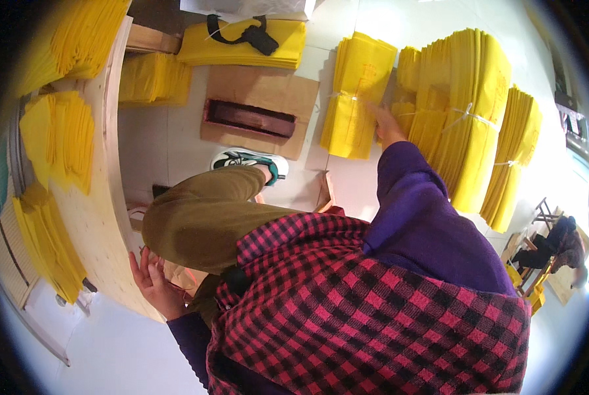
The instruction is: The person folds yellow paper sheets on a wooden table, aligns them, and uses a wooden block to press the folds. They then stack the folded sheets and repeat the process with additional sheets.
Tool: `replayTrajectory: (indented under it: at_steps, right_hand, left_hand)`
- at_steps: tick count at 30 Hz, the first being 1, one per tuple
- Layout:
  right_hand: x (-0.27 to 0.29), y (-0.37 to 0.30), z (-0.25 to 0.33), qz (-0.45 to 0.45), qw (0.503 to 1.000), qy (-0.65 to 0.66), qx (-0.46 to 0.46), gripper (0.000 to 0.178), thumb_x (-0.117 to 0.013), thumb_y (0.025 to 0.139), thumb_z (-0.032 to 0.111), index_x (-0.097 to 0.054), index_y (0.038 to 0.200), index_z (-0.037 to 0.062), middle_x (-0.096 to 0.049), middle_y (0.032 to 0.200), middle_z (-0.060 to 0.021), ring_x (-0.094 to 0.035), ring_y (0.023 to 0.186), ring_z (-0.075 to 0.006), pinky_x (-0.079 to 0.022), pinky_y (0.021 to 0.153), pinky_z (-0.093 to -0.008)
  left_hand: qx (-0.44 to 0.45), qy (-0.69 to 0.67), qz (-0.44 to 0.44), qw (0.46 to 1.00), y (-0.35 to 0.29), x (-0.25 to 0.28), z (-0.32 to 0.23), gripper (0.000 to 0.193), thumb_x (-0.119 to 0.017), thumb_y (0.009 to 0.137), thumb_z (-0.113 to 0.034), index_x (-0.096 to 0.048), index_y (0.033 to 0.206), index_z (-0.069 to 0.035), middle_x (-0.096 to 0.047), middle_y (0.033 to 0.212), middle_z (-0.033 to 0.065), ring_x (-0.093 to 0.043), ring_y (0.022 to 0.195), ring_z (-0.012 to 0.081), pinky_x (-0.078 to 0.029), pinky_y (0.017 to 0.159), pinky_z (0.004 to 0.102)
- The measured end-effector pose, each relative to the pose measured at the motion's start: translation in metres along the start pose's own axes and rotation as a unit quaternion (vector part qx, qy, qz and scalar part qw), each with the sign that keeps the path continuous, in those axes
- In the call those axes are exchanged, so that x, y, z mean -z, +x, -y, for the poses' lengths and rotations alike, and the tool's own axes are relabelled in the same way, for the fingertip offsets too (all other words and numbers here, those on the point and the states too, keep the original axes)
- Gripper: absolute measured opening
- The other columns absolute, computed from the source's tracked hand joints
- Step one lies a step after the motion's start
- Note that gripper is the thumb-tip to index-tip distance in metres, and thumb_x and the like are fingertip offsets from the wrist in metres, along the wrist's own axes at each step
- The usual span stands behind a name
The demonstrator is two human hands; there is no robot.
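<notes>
A bundle of folded yellow sheets [355,128], tied round the middle with thin white string, stands on the floor ahead and right. My right hand [388,126] is at its right edge, fingers closed on it near the string, some of them hidden. Close on the right, a larger group of tied yellow bundles [469,138] touches or nearly touches my wrist. My left hand [155,284] is low on the left, beside my bent knee and the wooden board's edge. Its fingers are apart and nothing is in them.
A cardboard piece [258,82] with a long slot-shaped opening [252,120] lies ahead of my shoe [250,161]. On the left runs a pale wooden board [100,178] with yellow stacks [57,138]. Another yellow stack [242,49] with a black strap lies at the back.
</notes>
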State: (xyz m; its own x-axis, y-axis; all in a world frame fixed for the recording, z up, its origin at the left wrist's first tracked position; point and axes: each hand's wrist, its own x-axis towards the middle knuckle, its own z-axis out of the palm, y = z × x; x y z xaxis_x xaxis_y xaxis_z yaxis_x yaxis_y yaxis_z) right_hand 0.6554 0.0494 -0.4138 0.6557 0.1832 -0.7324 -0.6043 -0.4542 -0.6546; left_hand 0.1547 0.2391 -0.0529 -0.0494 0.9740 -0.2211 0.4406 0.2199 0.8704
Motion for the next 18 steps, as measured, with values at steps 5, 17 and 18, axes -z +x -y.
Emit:
replayTrajectory:
  at_steps: [5, 17, 18]
  right_hand:
    - [-0.018, 0.001, 0.018, -0.148, 0.952, -0.233, 0.128, 0.079, -0.064, 0.076, 0.040, -0.029, 0.133, -0.0015, -0.035, 0.135, -0.0218, -0.035, 0.124, -0.0336, -0.029, 0.101, -0.0403]
    - [-0.077, -0.080, 0.010, -0.068, 0.742, -0.552, 0.374, 0.078, -0.058, 0.082, 0.036, -0.017, 0.139, 0.0015, -0.016, 0.144, -0.0210, -0.015, 0.134, -0.0325, -0.018, 0.106, -0.0464]
    - [-0.075, -0.080, 0.009, -0.067, 0.743, -0.558, 0.363, 0.078, -0.057, 0.082, 0.037, -0.017, 0.139, 0.0018, -0.016, 0.145, -0.0206, -0.015, 0.135, -0.0322, -0.018, 0.107, -0.0457]
  left_hand:
    - [0.002, -0.006, -0.018, 1.000, -0.001, -0.002, 0.001, 0.045, -0.044, 0.093, -0.015, -0.031, 0.135, -0.003, -0.049, 0.122, 0.0179, -0.051, 0.102, 0.0206, -0.044, 0.087, 0.0322]
    - [-0.023, -0.036, -0.012, 0.999, -0.006, 0.005, 0.011, 0.051, -0.050, 0.092, -0.021, -0.030, 0.135, -0.002, -0.050, 0.121, 0.0166, -0.052, 0.096, 0.0173, -0.044, 0.089, 0.0339]
    - [-0.022, -0.036, -0.016, 0.999, -0.007, 0.006, 0.013, 0.051, -0.050, 0.092, -0.021, -0.030, 0.135, -0.002, -0.050, 0.120, 0.0164, -0.053, 0.095, 0.0170, -0.044, 0.089, 0.0337]
